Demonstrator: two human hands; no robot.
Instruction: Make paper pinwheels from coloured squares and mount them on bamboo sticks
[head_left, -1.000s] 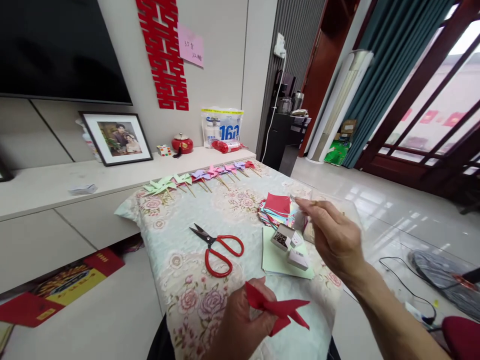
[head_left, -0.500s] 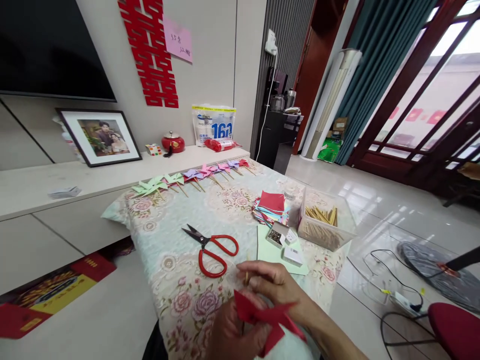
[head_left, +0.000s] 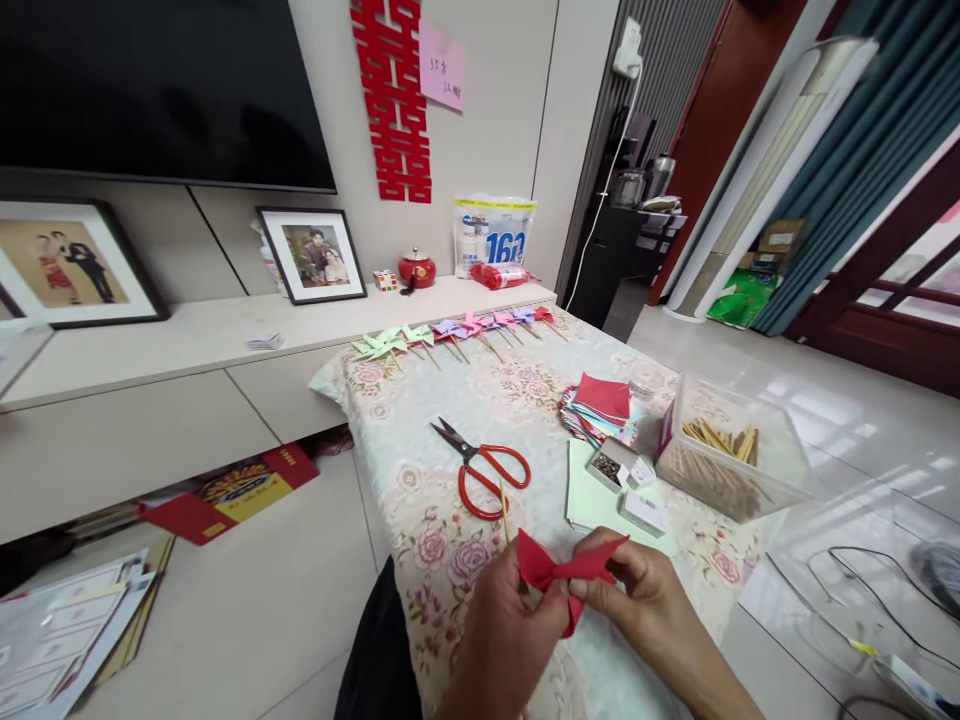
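A red paper pinwheel (head_left: 579,568) is pinched between both hands near the front of the table, its blades folded in to the middle. My left hand (head_left: 506,635) is closed on its left side, thumb near the centre. My right hand (head_left: 637,590) grips the right-hand blades between thumb and fingers. A thin wooden stick (head_left: 505,512) points up beyond the left hand, its lower end hidden. Past the hands lie black-bladed scissors (head_left: 480,468) with red handles, open. To the right, a small box of metal pins (head_left: 606,468) and a white box (head_left: 643,513) sit on green paper (head_left: 581,490).
A stack of coloured paper squares (head_left: 602,398) lies beside a clear plastic tub (head_left: 739,490) of sticks on the right. Several finished pinwheels (head_left: 450,330) line the table's far edge. Behind stands a white cabinet (head_left: 315,325) with framed photos and a red pot (head_left: 417,268).
The view has swung left. My right hand has moved from the stick side to the pinwheel's right blades, and the pinwheel now faces up more plainly between both hands.
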